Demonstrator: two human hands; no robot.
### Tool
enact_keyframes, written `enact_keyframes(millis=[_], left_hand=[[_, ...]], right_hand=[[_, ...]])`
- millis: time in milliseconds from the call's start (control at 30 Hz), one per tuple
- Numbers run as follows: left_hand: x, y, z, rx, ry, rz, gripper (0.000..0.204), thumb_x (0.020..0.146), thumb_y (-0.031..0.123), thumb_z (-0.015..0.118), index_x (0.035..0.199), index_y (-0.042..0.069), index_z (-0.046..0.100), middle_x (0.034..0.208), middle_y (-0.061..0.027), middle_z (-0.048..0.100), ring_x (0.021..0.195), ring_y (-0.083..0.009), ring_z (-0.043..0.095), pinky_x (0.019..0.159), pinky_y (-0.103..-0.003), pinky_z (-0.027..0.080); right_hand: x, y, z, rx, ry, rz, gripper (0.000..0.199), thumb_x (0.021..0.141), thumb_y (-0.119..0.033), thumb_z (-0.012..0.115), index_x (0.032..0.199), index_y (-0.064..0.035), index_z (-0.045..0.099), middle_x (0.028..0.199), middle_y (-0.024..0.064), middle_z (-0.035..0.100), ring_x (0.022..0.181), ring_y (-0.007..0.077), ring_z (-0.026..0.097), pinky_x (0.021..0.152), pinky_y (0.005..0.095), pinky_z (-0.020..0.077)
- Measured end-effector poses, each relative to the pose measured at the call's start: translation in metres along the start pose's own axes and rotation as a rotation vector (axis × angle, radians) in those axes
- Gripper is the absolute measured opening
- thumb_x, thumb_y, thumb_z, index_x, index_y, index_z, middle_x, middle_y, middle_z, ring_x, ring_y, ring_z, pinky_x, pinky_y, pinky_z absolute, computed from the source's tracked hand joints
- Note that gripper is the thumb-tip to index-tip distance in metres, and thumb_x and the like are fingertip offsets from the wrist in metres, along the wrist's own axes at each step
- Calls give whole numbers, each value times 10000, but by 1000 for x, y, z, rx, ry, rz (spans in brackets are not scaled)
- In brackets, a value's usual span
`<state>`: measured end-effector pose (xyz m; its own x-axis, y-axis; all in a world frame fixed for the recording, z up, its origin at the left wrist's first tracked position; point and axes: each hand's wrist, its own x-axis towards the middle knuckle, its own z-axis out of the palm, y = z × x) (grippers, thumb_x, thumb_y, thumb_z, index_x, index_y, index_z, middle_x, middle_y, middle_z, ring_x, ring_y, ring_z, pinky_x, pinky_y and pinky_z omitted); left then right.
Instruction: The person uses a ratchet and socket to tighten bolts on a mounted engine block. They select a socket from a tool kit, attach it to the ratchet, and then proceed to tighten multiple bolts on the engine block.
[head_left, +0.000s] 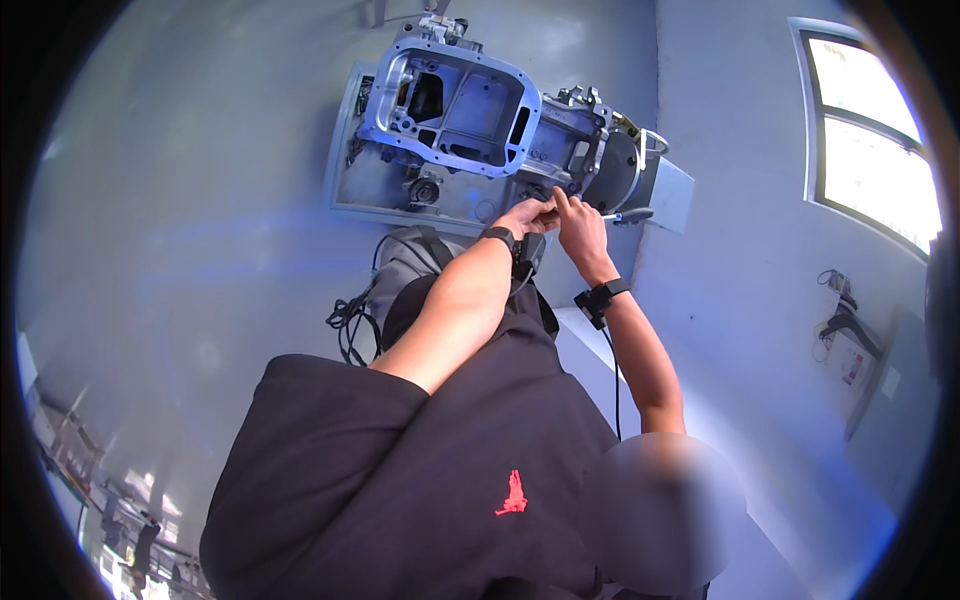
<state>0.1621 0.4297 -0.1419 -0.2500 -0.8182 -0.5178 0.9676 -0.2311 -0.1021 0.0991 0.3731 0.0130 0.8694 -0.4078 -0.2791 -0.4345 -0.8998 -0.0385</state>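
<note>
My left hand (533, 214) and my right hand (580, 226) meet at the near lower edge of a metal engine casing (455, 62). The fingers of both are closed, the fingertips close together against a small dark part (538, 190). Whatever they pinch is hidden by the fingers. Beside my right hand, a tool with a dark handle and a pale shaft (632, 215) points to the right. Its inner end disappears at the hand, and I cannot tell whether the palm holds it. The casing's open, ribbed hollow faces up, ringed by a flange with bolt holes.
Under the casing is a pale metal tray or bench (375, 190), with a round dark fitting (425, 190) on it. Right of the casing stands a large rounded grey housing (615, 170). A black cable bundle (350, 318) hangs at the left. A window (870, 130) is in the right wall.
</note>
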Motion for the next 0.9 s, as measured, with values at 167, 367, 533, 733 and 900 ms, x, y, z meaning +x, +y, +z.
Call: enact_keyframes(millis=[167,367,533,733,900], left_hand=[[4,-2,2,-150,-306,-33,225,852,224,606,952,23,612,860,-62,649,865,-181,616,824,-313,474],[8,-3,-5,-14,-89,2,213,841,229,620,894,23,626,874,-55,646,833,-167,619,812,-294,476],[0,-3,-1,-127,-147,-13,185,847,209,612,900,32,627,870,-66,651,830,-184,626,812,-297,472],[9,0,-6,-170,-609,-130,172,863,198,591,922,40,625,890,-68,658,834,-181,629,797,-303,468],[2,-6,-9,-2,-105,65,214,859,242,600,912,36,627,899,-75,655,848,-179,629,809,-304,472]], right_hand=[[8,14,3,1229,-248,809,660,667,-63,645,1274,-18,391,796,133,604,700,174,609,536,328,470],[3,0,9,419,-29,408,605,702,-10,578,1277,-37,392,744,110,592,606,229,593,522,345,468],[3,-5,-1,169,50,187,488,738,-29,572,1211,-75,460,839,152,619,732,323,633,610,395,502],[5,16,24,1677,-344,774,406,729,-45,612,1113,-9,485,959,230,619,847,321,639,665,412,501],[5,-7,1,146,-98,223,382,751,-44,545,1129,-82,503,872,190,623,746,352,624,632,429,498]])
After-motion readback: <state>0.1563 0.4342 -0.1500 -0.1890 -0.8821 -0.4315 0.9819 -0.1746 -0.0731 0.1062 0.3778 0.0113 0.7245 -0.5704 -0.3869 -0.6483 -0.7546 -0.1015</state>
